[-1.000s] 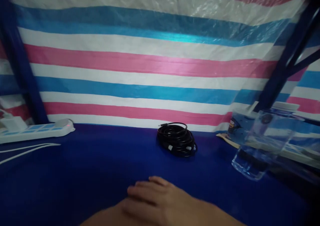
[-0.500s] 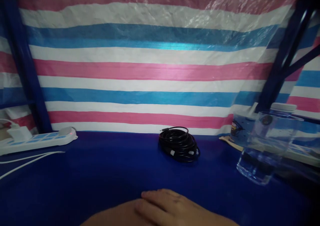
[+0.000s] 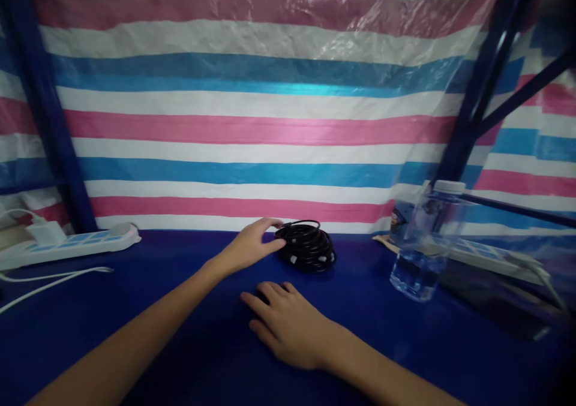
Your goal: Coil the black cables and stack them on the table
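A coil of black cable (image 3: 310, 251) with small whitish tags or plug ends lies toward the back of the blue table. My left hand (image 3: 254, 242) is at the coil's left edge, thumb apart from the fingers; the fingertips reach toward its back and whether they touch it is hard to tell. Nearer to me, my right hand (image 3: 290, 323) rests palm down on the table, its fingers spread and slightly bent, with nothing visible in them.
On the right stand a clear water bottle (image 3: 418, 271), part full, and a dark printed container behind it. A second power strip (image 3: 490, 259) and a dark flat object (image 3: 499, 304) lie beyond. At left are a white power strip (image 3: 90, 244) with a charger and white cables (image 3: 58, 280).
The hands, one over the other at the bottom edge before, have separated and moved forward. My left hand has reached the cable coil. The view has turned slightly right.
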A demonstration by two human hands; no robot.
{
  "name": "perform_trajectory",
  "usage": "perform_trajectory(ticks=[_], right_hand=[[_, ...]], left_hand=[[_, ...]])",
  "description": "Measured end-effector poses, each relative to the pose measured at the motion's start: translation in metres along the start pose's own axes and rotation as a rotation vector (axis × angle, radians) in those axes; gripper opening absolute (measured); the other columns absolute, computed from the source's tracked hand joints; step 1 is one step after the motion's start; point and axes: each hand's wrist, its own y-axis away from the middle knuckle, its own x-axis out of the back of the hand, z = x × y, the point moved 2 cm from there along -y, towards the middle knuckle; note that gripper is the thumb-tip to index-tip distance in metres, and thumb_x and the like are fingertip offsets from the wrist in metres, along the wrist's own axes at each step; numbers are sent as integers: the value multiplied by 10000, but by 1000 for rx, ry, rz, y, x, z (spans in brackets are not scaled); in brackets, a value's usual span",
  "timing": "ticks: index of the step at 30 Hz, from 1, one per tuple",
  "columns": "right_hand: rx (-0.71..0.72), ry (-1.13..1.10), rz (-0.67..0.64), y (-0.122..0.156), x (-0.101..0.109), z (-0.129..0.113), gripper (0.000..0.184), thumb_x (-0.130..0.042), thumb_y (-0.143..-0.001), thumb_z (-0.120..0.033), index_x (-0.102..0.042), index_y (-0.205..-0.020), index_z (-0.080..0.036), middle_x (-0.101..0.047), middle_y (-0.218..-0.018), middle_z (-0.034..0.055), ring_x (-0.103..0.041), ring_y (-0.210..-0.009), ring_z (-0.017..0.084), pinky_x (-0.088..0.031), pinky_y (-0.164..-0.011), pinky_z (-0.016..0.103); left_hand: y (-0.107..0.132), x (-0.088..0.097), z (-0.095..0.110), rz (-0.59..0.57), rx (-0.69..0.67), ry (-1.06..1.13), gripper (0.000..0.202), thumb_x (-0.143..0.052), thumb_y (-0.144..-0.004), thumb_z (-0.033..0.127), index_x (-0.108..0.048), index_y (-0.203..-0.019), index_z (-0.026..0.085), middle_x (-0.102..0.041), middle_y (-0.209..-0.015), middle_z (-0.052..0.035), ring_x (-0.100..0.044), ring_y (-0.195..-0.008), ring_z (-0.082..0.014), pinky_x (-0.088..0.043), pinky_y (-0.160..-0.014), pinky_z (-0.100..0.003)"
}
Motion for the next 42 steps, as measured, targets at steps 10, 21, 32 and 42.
perform_trajectory(ticks=[10, 21, 32, 42], right_hand=[[35, 0, 32, 2, -8, 12, 431, -422, -880, -357, -401, -1293, -235, -576, -1050, 98, -560, -971, 253, -453, -846, 471], [51, -42, 19, 7, 1, 10, 352, -381, -909, -328, -461, -1215, -173, -580, -1046, 106, -543, -983, 248, -453, -833, 427], [-375, -795, 669, 7, 51, 45, 330, -496, -846, -378, -521, -1098, -167, -600, -1070, 120, -573, -980, 213, -462, -837, 373], [-571, -1571, 515, -49, 33, 19, 205, -373, -891, -371, -417, -921, -173, -481, -715, -7, -530, -567, 99, -460, -577, 254]], left_hand=[[-86, -79, 5, -381, -27, -34, 221, -615, -775, 354, -623, -790, 133, -641, -780, -30, -584, -719, -143, -464, -734, -343], [-116, 12, -9, 245, 213, 487, 131, -425, -838, 223, -486, -746, 152, -443, -517, 42, -443, -375, -75, -412, -448, -226], [-3, 117, 30, 587, 120, 1074, 295, -305, -933, 237, -444, -681, 173, -198, -434, 81, -145, -309, -45, -141, -315, -186], [37, 7, 51, 137, 190, 1337, 528, -360, -887, 479, -380, -451, 183, -293, -314, 47, -391, -351, -79, -432, -590, -263]])
